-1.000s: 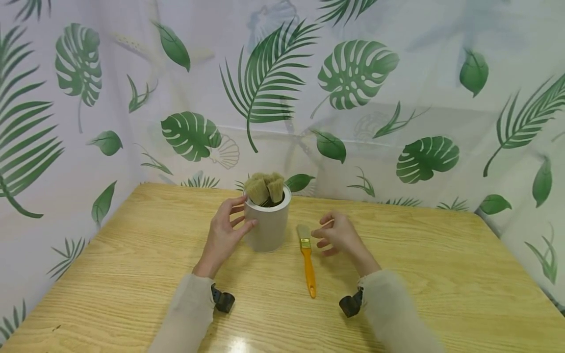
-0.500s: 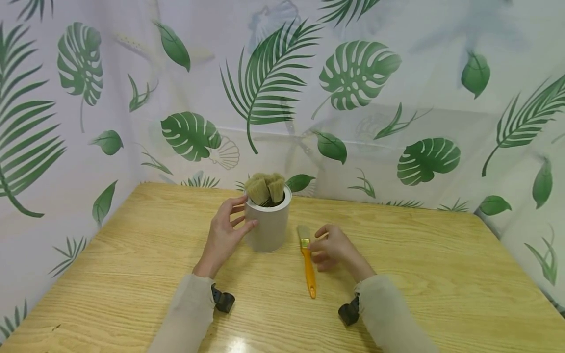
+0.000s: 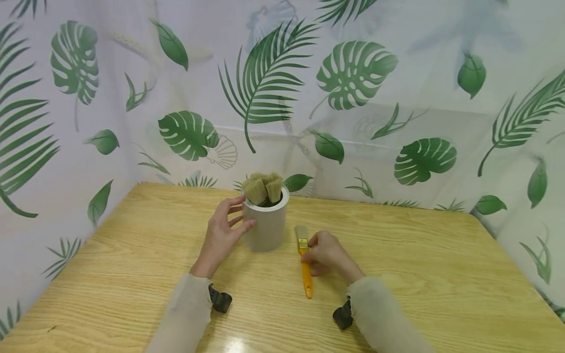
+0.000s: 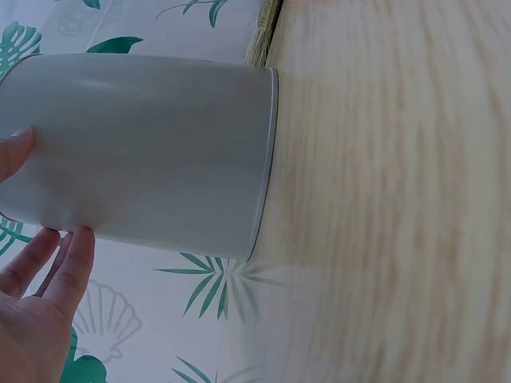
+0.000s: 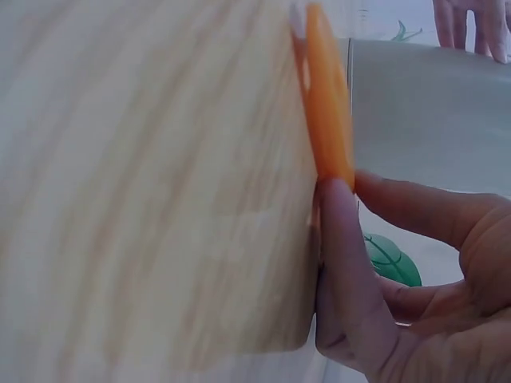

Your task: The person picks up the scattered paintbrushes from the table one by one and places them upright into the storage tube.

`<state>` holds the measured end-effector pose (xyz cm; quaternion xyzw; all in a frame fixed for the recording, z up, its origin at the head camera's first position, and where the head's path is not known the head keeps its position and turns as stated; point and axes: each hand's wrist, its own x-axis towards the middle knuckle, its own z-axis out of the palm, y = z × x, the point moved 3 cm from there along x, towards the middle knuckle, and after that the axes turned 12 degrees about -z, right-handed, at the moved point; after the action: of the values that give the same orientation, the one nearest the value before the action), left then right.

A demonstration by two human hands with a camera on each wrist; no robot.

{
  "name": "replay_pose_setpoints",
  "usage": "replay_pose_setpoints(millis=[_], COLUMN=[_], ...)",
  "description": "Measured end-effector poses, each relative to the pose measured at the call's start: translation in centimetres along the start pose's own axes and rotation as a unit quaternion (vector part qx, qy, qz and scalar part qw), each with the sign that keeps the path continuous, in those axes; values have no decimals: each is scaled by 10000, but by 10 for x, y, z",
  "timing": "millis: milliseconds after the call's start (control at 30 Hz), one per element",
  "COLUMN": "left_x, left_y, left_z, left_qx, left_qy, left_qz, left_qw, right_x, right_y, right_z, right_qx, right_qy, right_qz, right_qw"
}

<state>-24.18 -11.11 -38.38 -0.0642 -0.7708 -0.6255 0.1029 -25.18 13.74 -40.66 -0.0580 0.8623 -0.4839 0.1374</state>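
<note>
A light grey can (image 3: 267, 233) stands upright on the table, with several pale-bristled brushes (image 3: 261, 188) poking bristles-up out of its top. My left hand (image 3: 219, 233) holds the can by its left side; in the left wrist view, the thumb and fingertips touch the can wall (image 4: 160, 152). To the right of the can lies a paintbrush (image 3: 307, 282) with an orange handle and a gold ferrule, bristles pointing away. My right hand (image 3: 328, 252) pinches it at the handle just below the ferrule. The right wrist view shows thumb and finger at the orange handle (image 5: 329, 104).
The wooden table (image 3: 441, 274) extends on both sides of the hands. Behind and to the left hangs a white leaf-printed cloth (image 3: 282, 88). A small black camera sits on each wrist, the right one (image 3: 343, 316) close above the tabletop.
My right hand has moved left and toward me, from beside the bristles to the handle, and its fingers have closed on the paintbrush. The left hand and can have stayed put.
</note>
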Motion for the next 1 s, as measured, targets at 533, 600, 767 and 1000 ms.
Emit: replay_pose_setpoints(millis=[533,600,767,1000], left_x=[0,0,0,0], left_y=[-1,-1,-1,0], left_z=[-2,-2,-2,-2], left_qx=[-32,-17,-34,16], left_qy=[-14,-13,-21,-3], left_qz=[71,58,53,55], left_qw=[10000,10000,10000,10000], right_x=[3,3,4,7], right_y=[-6,-5,-2,-7], right_z=[3,0,-7,-18], right_qx=[-623,-471,41,760], right_qy=[132,134,70,338], right_qz=[-240,-287,-432,-526], right_qw=[9977,9984,9990,9951])
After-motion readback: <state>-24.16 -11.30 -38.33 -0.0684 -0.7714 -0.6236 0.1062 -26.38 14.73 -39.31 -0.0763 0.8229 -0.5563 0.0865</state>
